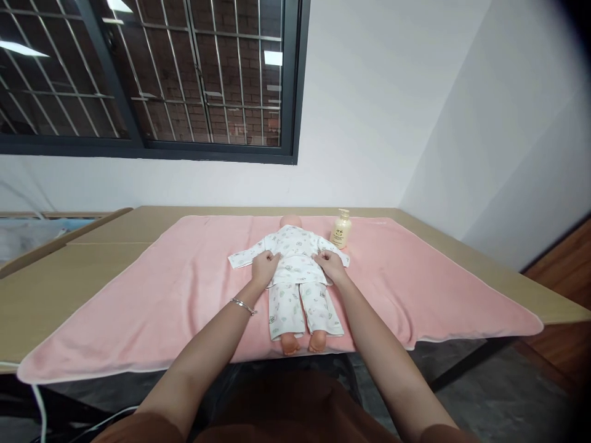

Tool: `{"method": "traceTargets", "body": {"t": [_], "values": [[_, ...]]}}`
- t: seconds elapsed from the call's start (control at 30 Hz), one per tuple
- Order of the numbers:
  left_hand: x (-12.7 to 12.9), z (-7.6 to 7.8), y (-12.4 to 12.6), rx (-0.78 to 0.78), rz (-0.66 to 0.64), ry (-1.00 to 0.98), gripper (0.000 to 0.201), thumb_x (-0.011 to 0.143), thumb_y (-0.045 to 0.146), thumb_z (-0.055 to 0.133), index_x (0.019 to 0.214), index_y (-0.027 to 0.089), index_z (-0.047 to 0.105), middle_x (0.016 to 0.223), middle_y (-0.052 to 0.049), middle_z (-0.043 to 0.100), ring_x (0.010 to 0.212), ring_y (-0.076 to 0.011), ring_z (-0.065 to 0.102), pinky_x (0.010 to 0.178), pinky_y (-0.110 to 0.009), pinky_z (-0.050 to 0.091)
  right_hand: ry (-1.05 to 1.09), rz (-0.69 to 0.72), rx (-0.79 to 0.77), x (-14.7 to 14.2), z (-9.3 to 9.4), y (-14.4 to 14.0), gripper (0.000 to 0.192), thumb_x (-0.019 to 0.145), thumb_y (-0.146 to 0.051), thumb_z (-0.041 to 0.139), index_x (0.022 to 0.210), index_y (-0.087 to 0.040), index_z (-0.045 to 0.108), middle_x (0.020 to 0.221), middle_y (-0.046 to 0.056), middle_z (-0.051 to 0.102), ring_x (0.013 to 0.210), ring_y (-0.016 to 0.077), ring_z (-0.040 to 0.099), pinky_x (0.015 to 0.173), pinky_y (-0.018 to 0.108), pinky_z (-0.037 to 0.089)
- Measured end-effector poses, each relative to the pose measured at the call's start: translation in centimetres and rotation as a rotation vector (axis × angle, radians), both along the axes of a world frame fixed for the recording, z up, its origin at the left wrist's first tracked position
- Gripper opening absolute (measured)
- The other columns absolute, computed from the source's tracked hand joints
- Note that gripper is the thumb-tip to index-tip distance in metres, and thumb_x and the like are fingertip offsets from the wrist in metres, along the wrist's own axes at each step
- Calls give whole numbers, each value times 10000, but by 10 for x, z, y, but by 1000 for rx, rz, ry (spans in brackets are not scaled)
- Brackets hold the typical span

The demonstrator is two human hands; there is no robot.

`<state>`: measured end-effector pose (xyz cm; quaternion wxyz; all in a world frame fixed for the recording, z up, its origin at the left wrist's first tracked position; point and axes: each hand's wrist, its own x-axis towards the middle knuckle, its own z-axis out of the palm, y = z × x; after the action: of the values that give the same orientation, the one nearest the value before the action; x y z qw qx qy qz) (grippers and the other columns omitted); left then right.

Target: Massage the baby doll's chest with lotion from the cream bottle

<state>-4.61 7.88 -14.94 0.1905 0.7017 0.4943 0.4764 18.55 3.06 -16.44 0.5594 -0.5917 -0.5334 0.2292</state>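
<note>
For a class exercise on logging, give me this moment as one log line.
left hand: pinching shirt; right hand: pinching shirt; doll: lying on blanket; bottle: upright

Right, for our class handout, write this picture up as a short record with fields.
doll: lying arms spread, feet bare
shirt: white, patterned
left hand: closed, pinching one side of the shirt
right hand: closed, pinching the other side
blanket: pink, spread on the table
bottle: standing on the blanket, beyond the right hand

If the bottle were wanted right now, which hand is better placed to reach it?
Probably the right hand: the bottle stands just beyond it, while the left hand is across the shirt.
</note>
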Motion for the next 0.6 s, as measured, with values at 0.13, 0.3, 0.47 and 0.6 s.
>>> {"method": "traceTargets", "body": {"t": [0.13, 0.3, 0.47, 0.6], "values": [[1, 6, -10, 86, -89, 57, 312, 780, 391, 527, 559, 210, 402, 541, 51, 380, 567, -126, 392, 573, -245, 297, 28, 33, 48, -3, 5, -4, 398, 676, -577, 641, 621, -212, 494, 571, -32, 451, 557, 126, 393, 522, 248, 320], [5, 7, -15, 131, -319, 196, 189, 701, 347, 647, 648, 199, 543, 621, 42, 487, 590, -123, 448, 582, -242, 323, -32, 201, 45, -11, 6, -9, 368, 565, -498, 762, 744, -199, 643, 680, -10, 536, 629, 139, 445, 578, 253, 374], [4, 5, -12, 159, -389, 253, 138, 733, 308, 643, 694, 192, 578, 669, 26, 525, 605, -128, 475, 575, -247, 333, -70, 243, 83, -10, 6, -10, 329, 532, -431, 797, 745, -209, 680, 768, 0, 576, 674, 139, 462, 660, 276, 400], [2, 7, -14, 215, -401, 248, 154, 805, 293, 587, 694, 187, 583, 742, 3, 551, 659, -130, 505, 612, -251, 368, -32, 204, 115, -9, 7, -7, 275, 611, -473, 743, 667, -211, 679, 790, 30, 591, 698, 160, 504, 666, 298, 415]]}}
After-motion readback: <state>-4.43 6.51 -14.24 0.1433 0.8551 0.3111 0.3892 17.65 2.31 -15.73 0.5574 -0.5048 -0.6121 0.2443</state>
